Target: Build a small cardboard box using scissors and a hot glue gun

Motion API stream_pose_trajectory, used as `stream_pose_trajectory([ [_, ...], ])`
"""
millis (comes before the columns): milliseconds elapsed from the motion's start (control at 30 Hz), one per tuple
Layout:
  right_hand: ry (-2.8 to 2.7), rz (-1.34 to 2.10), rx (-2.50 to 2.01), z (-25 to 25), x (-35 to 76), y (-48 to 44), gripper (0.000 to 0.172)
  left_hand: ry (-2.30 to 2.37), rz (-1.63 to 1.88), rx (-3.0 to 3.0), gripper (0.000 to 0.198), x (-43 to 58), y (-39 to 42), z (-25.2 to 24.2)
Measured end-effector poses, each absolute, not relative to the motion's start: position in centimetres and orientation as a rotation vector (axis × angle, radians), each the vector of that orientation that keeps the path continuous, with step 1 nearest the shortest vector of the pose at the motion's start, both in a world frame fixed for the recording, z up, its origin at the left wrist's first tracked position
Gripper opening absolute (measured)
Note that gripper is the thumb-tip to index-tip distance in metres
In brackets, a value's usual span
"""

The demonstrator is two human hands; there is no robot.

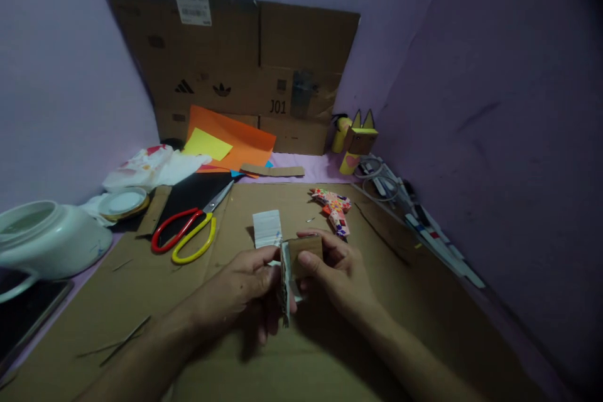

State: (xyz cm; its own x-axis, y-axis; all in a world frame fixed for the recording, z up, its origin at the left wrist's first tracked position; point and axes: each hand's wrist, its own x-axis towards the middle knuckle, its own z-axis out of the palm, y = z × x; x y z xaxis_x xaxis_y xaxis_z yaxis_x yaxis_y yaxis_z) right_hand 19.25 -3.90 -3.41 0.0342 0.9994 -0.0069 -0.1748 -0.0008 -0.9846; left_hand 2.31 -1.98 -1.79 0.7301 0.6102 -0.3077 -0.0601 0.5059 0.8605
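Between my two hands, above the cardboard-covered table, is a small piece of corrugated cardboard (306, 256) bent or joined at an angle. Its left part stands edge-on to me, with a whitish inner face and ragged edge. My left hand (254, 282) pinches that upright part from the left, thumb in front. On the right, my right hand (336, 270) grips the flat brown part with its thumb on the near face and fingers behind. Just beyond my hands lies a white corrugated piece (267, 228). A colourful patterned shape (333, 206) rests farther right.
Left of my hands lie scissors (195, 220) with red and yellow handles. A white ceramic pot (56, 239) is at far left. Orange paper (235, 138) and a cardboard strip (273, 171) lie at the back. A cardboard figure (360, 141) stands near pens (419, 213) along the right wall.
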Motion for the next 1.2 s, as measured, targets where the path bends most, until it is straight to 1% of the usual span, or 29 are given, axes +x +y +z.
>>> stream_pose_trajectory([
  [67, -1.06, 1.25, -1.087, -3.3, 19.3, -3.9, 0.03, 0.628, 0.443, 0.987, 0.065, 2.2, -1.9, -2.0],
  [233, -1.081, 1.258, -1.074, -3.3, 19.4, -4.1, 0.028, 0.641, 0.425, 0.991, 0.063, 2.0, -1.7, -2.0],
  [433, -1.149, 1.166, -1.065, -3.4, 19.5, -4.1, 0.02, 0.672, 0.449, 0.975, 0.068, 2.2, -1.4, -1.7],
  [500, -1.12, 1.169, -1.058, -3.4, 19.5, -4.0, 0.021, 0.689, 0.498, 0.958, 0.064, 2.1, -1.3, -1.8],
  [667, -0.995, 1.253, -0.984, -3.5, 19.4, -4.0, 0.034, 0.726, 0.707, 0.906, 0.043, 1.6, -0.8, -1.2],
  [767, -1.043, 1.306, -0.98, -3.8, 19.3, -4.0, 0.025, 0.767, 0.821, 0.859, 0.033, 1.5, -0.6, -0.4],
  [800, -1.06, 1.326, -0.998, -3.9, 19.2, -4.0, 0.021, 0.778, 0.86, 0.855, 0.033, 1.5, -0.5, -0.3],
  [867, -1.065, 1.364, -1.059, -4.0, 19.1, -4.0, 0.015, 0.783, 0.938, 0.872, 0.041, 1.7, -0.5, -0.1],
  [933, -1.029, 1.387, -1.131, -4.1, 19.2, -4.2, 0.011, 0.778, 1.022, 0.956, 0.051, 1.9, -0.7, -0.3],
  [967, -1.014, 1.384, -1.163, -4.0, 19.4, -4.4, 0.01, 0.797, 1.057, 1.041, 0.051, 2.0, -1.0, -0.5],
  [1000, -1.013, 1.373, -1.192, -4.0, 19.8, -4.7, 0.008, 0.839, 1.078, 1.154, 0.045, 2.2, -1.2, -0.7],
  [1100, -1.083, 1.292, -1.263, -4.0, 21.3, -5.8, 0.004, 1.028, 1.01, 1.597, 0.015, 2.7, -2.5, -1.4],
  [1200, -1.151, 1.088, -1.354, -4.5, 23.2, -6.9, 0.003, 1.021, 0.807, 2.013, 0.013, 3.4, -3.6, -1.9],
])
